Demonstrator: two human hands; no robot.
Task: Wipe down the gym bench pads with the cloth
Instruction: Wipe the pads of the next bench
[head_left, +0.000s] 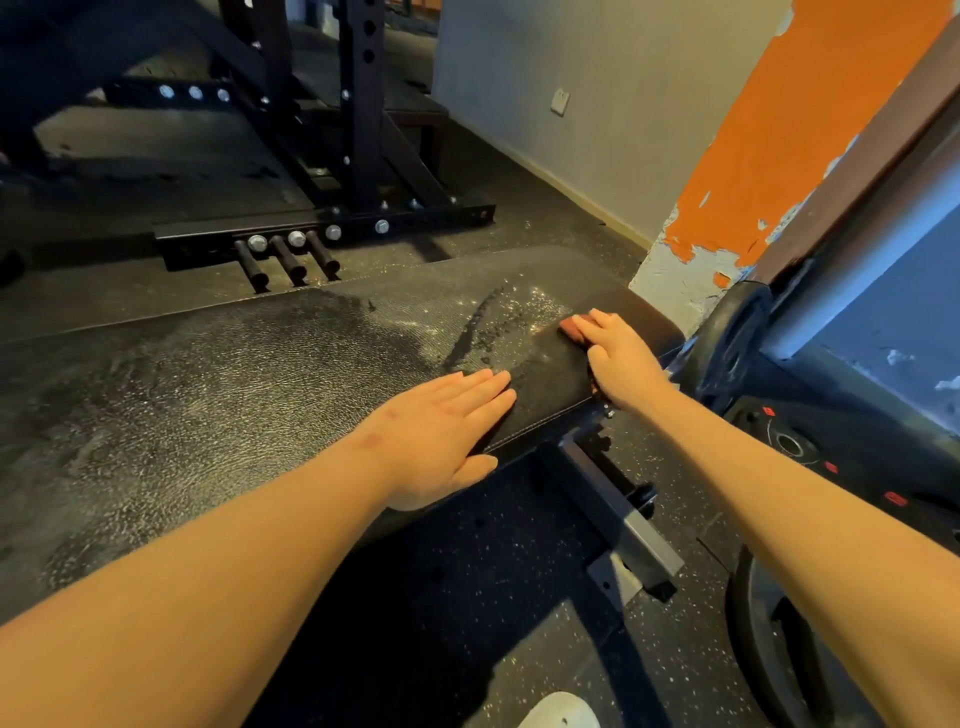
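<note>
— My right hand (618, 358) is pressing the cloth (571, 328) flat against the far end of the bench pad (260, 374), fingers laid straight over it rather than bunching it. My left hand (447, 431) is lying open, palm down, on the near edge of the pad, bracing

— How are you planning the stroke?

— I'm judging that long, overlapping passes along the pad are going to work best. Wet streaks (483, 322) and droplets are sitting just left of the cloth, so I'm thinking of dragging through them with even pressure, then turning the cloth to a drier face. The left hand is covering a patch, so I'm expecting to shift it and wipe there too

— Anything readable for the log?

— Nothing I'm managing to read. Small red labels (896, 499) are showing on the weight plates (727, 343) at the right, too small to make out. I'm seeing no brand on the pad or the cloth
</note>
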